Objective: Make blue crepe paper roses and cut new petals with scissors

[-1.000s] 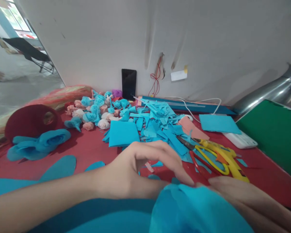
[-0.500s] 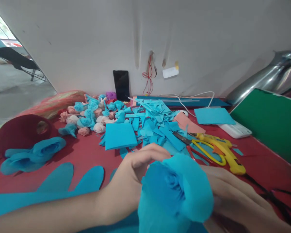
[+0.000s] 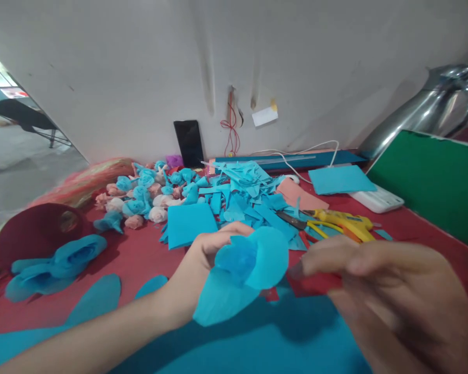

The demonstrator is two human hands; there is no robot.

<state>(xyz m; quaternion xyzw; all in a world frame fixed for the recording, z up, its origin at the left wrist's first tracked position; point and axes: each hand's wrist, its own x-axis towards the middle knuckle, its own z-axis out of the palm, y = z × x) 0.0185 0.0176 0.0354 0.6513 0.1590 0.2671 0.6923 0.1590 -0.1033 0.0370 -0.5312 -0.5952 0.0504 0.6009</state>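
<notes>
From afar, I find passage on the red table (image 3: 152,259) between ruffled blue paper flowers (image 3: 54,267) near its left edge and a folded blue paper square (image 3: 189,223); a green rectangular board (image 3: 432,182) bars the right.

Extends left forearm (image 3: 101,330) diagonally up from lower left. Holds left hand (image 3: 198,267) curled at its end, with fingers (image 3: 234,228) arched forward. Holds right hand (image 3: 401,291) at lower right, apart from left, with fingers (image 3: 333,256) pointing leftward, bent, spread, blurry.
</notes>
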